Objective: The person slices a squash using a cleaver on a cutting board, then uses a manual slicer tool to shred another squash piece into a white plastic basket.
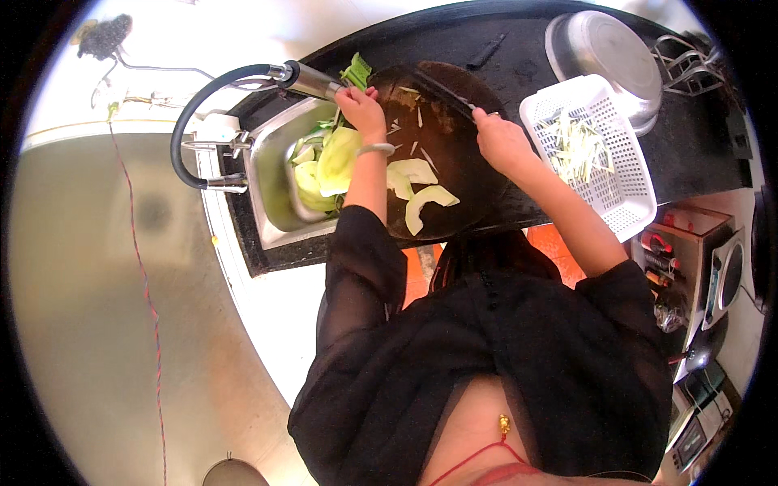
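My right hand is closed on the handle of a kitchen knife, its dark blade pointing up and left over the round brown cutting board. Beside the faucet's spray head, my left hand has its fingers curled together at the board's left edge; what they hold, if anything, is hidden. A green vegetable piece lies just beyond these fingers. Pale green gourd slices and thin slivers rest on the board. Larger gourd pieces and peelings sit in the sink, partly behind my left forearm.
The steel sink adjoins the board on the left. On the right, a white perforated basket holds shredded pale strips. An upturned metal pot stands behind it, near a wire rack. A small black object lies at the back.
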Tool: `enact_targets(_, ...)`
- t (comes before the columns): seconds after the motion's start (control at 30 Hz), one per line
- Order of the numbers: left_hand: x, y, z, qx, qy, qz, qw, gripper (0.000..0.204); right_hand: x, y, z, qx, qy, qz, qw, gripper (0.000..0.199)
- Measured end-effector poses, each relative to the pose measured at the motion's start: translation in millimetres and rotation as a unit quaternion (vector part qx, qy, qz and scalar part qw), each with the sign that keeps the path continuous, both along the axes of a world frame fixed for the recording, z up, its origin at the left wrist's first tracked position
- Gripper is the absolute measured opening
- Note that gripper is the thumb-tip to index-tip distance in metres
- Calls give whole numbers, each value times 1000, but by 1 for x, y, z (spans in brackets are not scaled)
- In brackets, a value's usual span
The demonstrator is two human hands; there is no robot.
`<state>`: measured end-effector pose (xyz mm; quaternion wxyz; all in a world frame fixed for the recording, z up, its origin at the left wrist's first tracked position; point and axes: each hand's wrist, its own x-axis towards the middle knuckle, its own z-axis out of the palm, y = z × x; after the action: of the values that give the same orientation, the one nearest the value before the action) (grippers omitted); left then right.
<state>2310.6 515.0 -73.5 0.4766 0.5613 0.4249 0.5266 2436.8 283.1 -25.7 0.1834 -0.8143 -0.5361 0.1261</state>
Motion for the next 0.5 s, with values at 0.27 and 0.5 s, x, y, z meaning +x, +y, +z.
enact_targets(0.27,-28,-20,0,-13,-70,-78,994,16,-26,-48,4,-26,180,103,978,25)
enact_targets(0.5,-5,-55,-7,132,168,-228,950,28,-23,-117,-10,-5,618,-128,776,25)
